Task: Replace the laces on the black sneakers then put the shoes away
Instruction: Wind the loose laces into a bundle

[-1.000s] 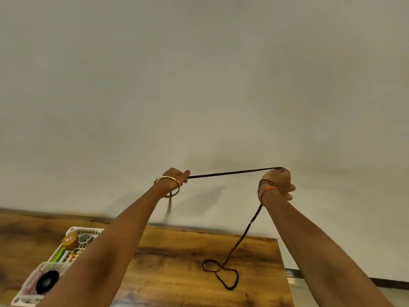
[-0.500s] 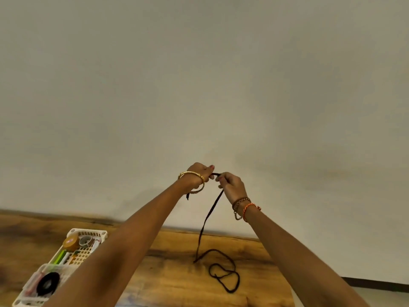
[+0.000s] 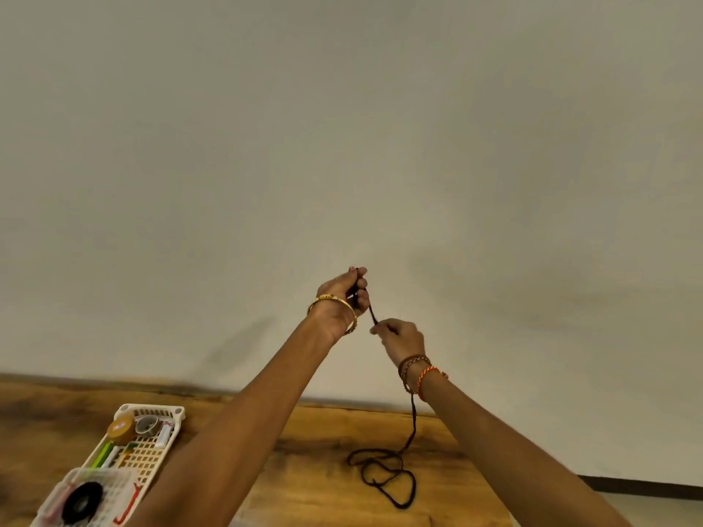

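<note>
The left hand's [image 3: 340,298] fingers [image 3: 361,287] pinch the upper end of a black lace [image 3: 412,424], held up before the wall [image 3: 342,127]. Just below, the right hand [image 3: 401,336] pinches the same lace, a short taut run between them. From the right hand the lace hangs down to the bench [image 3: 304,469], ending in a loose tangle there. A white basket [image 3: 152,450] of small items sits at the left.

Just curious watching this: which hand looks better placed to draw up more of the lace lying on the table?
Probably the right hand: it pinches the black lace lower, where it hangs toward the table. The left hand pinches the top end.
</note>
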